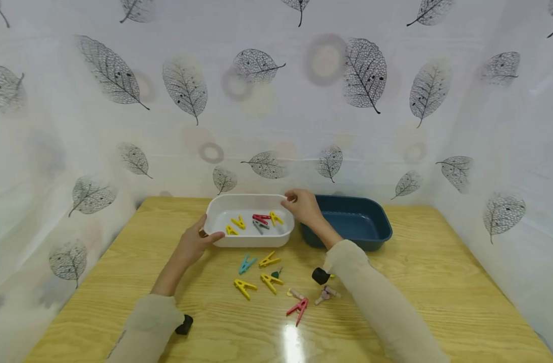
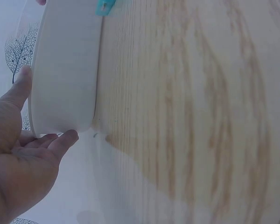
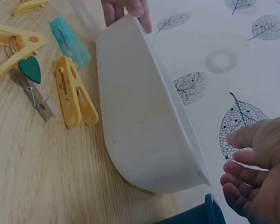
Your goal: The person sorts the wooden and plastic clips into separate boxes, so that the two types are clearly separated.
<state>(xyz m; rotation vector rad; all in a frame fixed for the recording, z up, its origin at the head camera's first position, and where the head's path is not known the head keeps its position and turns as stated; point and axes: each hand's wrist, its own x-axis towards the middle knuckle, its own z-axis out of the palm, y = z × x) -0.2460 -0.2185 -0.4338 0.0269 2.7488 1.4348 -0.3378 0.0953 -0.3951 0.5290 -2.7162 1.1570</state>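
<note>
A white plastic basin (image 1: 254, 241) stands on the table with several clothespins in it, among them a red clip (image 1: 261, 218) and a grey clip (image 1: 260, 226). My left hand (image 1: 196, 243) grips its left end, thumb at the rim and fingers against the outer wall, as the left wrist view also shows. Just off the basin's right end is my right hand (image 1: 303, 205). In the right wrist view that hand (image 3: 263, 163) has loosely bent fingers, holds nothing and is apart from the rim. A dark blue basin (image 1: 383, 229) stands beside the white one, partly behind my right forearm.
In front of the basins lie several loose clothespins: a turquoise clip (image 1: 246, 264), yellow clips (image 1: 244, 288), a pink-red clip (image 1: 299, 308) and a wooden peg with a green heart (image 3: 30, 70). A leaf-patterned sheet (image 1: 276, 116) hangs around the wooden table (image 1: 417, 282).
</note>
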